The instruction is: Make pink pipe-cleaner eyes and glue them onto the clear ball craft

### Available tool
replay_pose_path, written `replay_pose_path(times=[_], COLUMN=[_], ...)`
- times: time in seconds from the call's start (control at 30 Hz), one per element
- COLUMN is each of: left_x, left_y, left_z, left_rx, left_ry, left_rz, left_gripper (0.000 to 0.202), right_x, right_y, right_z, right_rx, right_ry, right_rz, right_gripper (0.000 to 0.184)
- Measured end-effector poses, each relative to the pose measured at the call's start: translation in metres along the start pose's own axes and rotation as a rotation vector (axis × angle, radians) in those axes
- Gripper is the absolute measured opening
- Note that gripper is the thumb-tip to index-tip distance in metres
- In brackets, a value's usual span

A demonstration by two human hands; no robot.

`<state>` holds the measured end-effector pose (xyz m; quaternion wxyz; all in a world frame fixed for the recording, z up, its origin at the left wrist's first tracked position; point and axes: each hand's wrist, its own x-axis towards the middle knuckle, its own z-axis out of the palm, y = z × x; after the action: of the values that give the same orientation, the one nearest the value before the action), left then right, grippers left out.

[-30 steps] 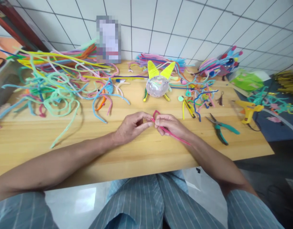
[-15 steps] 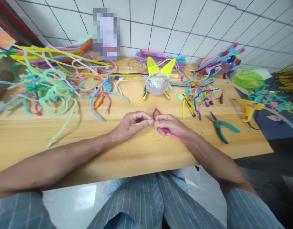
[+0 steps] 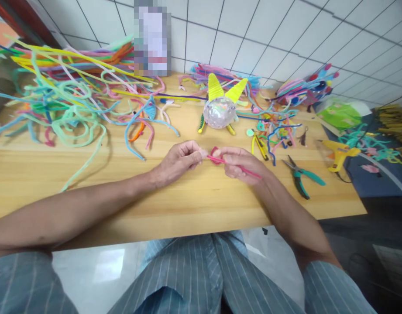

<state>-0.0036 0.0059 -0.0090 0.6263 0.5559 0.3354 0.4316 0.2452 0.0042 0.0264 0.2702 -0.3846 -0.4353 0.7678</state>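
At the middle of the worktop (image 3: 89,183), a little back from its front edge, the two hands meet over bare wood. The left hand (image 3: 179,160) has thumb and forefinger pressed together on a pink pipe cleaner (image 3: 249,173), with its other fingers curled under. The right hand (image 3: 240,163) pinches the same stem just beside it, where the wire bends into a small loop that shows between the two hands. The free length runs from that pinch toward 4 o'clock, over the right wrist.

The two pinches sit almost touching, which I judge keeps the short bent part stiff while the soft tail hangs loose. Both forearms lie across the worktop's edge, which probably steadies the fingers.

At 12 o'clock from the hands stands a shiny ball figure (image 3: 220,112) with two yellow ears, upright and facing the person. Green-handled pliers (image 3: 302,179) lie at 3 o'clock, near the right hand, and a yellow glue gun (image 3: 340,153) lies beyond them by the worktop's end. A loose tangle of pipe cleaners (image 3: 66,109) spreads from 9 to 11 o'clock, well apart from the hands, and a smaller heap of short offcuts (image 3: 273,126) lies at 2 o'clock.
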Motion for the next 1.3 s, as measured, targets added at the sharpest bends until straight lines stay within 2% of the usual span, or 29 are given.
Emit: replay_pose_path(times=[0.13, 0.23, 0.33, 0.47, 0.53, 0.7, 1.03, 1.13, 1.3], left_x=[0.003, 0.002, 0.000, -0.001, 0.000, 0.002, 0.000, 0.000, -0.001], left_y=[-0.006, -0.005, -0.005, -0.004, -0.003, -0.004, 0.000, 0.004, 0.011], left_z=[-0.001, -0.001, 0.000, 0.000, 0.000, -0.001, 0.002, 0.003, 0.005], left_rx=[0.010, 0.030, 0.022, 0.022, 0.014, -0.083, -0.122, -0.205, -0.378], left_ry=[0.144, 0.218, 0.228, 0.238, 0.258, 0.301, 0.247, 0.221, 0.110], left_rz=[-0.001, 0.000, 0.001, -0.012, -0.015, 0.015, -0.016, -0.056, -0.167], left_gripper=[0.050, 0.047, 0.045, 0.048, 0.050, 0.049, 0.056, 0.058, 0.059], right_x=[0.000, 0.003, 0.007, 0.012, 0.014, 0.018, 0.022, 0.023, 0.023], right_y=[-0.004, -0.003, 0.000, 0.002, 0.003, 0.012, 0.020, 0.023, 0.025], right_z=[-0.003, -0.005, -0.007, -0.010, -0.011, -0.014, -0.017, -0.016, -0.013], right_rx=[0.179, 0.215, 0.193, 0.174, 0.178, 0.182, 0.133, 0.122, 0.132], right_ry=[0.085, 0.181, 0.313, 0.444, 0.441, 0.330, 0.351, 0.362, 0.379], right_rz=[-0.183, -0.287, -0.372, -0.457, -0.479, -0.458, -0.450, -0.434, -0.428], right_gripper=[0.028, 0.032, 0.036, 0.032, 0.032, 0.045, 0.042, 0.041, 0.046])
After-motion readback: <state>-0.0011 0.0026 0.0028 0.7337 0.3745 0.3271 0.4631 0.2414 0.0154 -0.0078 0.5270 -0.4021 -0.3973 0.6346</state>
